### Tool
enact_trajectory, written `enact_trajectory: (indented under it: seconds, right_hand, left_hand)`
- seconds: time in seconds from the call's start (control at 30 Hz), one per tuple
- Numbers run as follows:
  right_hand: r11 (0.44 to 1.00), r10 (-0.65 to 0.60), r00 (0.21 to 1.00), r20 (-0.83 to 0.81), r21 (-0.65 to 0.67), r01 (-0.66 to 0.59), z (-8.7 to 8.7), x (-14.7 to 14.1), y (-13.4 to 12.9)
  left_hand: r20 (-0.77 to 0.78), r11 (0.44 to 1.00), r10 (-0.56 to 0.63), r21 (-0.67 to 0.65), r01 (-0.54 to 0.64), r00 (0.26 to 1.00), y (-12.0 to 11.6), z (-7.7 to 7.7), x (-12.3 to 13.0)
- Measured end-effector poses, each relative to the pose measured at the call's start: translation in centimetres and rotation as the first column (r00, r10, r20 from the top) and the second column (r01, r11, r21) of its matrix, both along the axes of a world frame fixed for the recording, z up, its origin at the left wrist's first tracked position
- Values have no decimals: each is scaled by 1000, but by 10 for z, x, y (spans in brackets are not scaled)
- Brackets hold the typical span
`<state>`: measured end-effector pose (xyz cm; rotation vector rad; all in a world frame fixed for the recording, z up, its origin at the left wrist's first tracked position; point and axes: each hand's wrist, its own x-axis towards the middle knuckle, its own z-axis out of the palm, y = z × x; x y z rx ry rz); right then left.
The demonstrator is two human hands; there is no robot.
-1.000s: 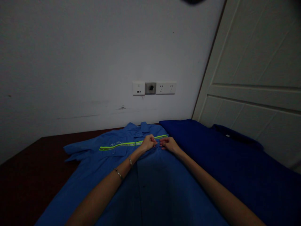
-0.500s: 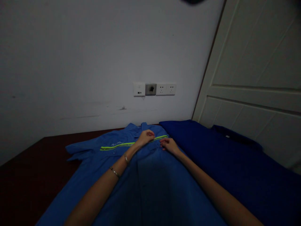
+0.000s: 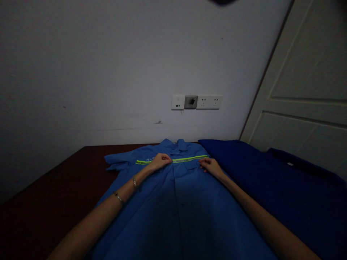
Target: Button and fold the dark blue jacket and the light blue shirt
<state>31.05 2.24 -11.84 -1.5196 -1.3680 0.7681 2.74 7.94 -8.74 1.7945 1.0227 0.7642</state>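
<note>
A blue short-sleeved shirt (image 3: 162,195) lies spread face up, its collar toward the wall, with a yellow-green and grey reflective stripe (image 3: 189,159) across the chest. My left hand (image 3: 161,161), with two bracelets on that forearm, pinches the shirt at the front placket, right at the stripe. Just below the stripe, the fingers of my right hand (image 3: 212,167) are closed on the cloth by the outer end of the chest pocket flap (image 3: 192,166). White lettering beside my left hand is partly covered.
The shirt lies on a dark red surface (image 3: 67,180). A darker blue cloth or garment (image 3: 265,187) covers the right side. Behind are a pale wall with a row of sockets (image 3: 208,102) and, at right, a white panelled door (image 3: 303,119).
My left hand has moved left across the shirt, from over the stripe near the pocket to the placket. My right hand stays by the pocket. The camera view has turned left.
</note>
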Motion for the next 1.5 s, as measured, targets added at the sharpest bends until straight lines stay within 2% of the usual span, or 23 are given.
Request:
enact_trajectory:
  seconds: [0.07, 0.17, 0.23, 0.3, 0.37, 0.43, 0.57, 0.63, 0.7, 0.87, 1.03, 1.3, 1.43, 1.5]
  right_hand:
    - [1000, -1, 1000, 13, -14, 2, 0, 1, 0]
    - [999, 20, 999, 48, -39, -18, 5, 1, 1]
    - [1000, 21, 988, 153, -26, -17, 14, -5, 0]
    - [999, 19, 937, 348, 32, -32, 26, -20, -6]
    - [991, 20, 826, 564, 97, -90, 39, -46, -16]
    - [978, 57, 687, 725, 97, -183, 50, -78, -31]
    - [919, 173, 381, 908, -9, -394, 59, -135, -59]
    - [918, 204, 295, 933, -78, -390, 60, -149, -66]
    - [939, 220, 274, 936, -127, -320, 60, -154, -67]
    - [962, 239, 301, 923, -183, -203, 56, -140, -61]
    - [965, 240, 403, 883, -172, -197, 51, -124, -59]
    - [955, 248, 676, 694, -59, -291, 41, -110, -59]
    - [966, 226, 872, 434, 17, -259, 32, -102, -57]
    - [978, 204, 944, 259, -20, -206, 29, -99, -56]
  left_hand:
    - [-54, 998, -47, 27, 48, 997, -8, -5, -9]
    - [-123, 979, -168, 99, 180, 978, -21, -11, -17]
    - [-171, 963, -204, 144, 229, 964, -29, -13, -19]
    - [-208, 952, -189, 202, 231, 960, -37, -14, -20]
    - [-226, 932, -172, 278, 232, 959, -42, -15, -20]
    - [-241, 901, -170, 354, 250, 955, -46, -16, -20]
    - [-307, 830, -189, 457, 319, 933, -50, -17, -24]
    - [-345, 801, -195, 484, 353, 918, -52, -19, -27]
    - [-360, 796, -181, 493, 352, 915, -55, -23, -29]
    - [-336, 823, -91, 505, 261, 937, -63, -34, -29]
    - [-340, 821, -81, 511, 256, 937, -64, -37, -29]
    - [-314, 826, -88, 507, 245, 945, -63, -36, -27]
    - [-295, 845, -89, 483, 229, 951, -63, -35, -27]
    - [-287, 849, -96, 477, 230, 953, -63, -35, -27]
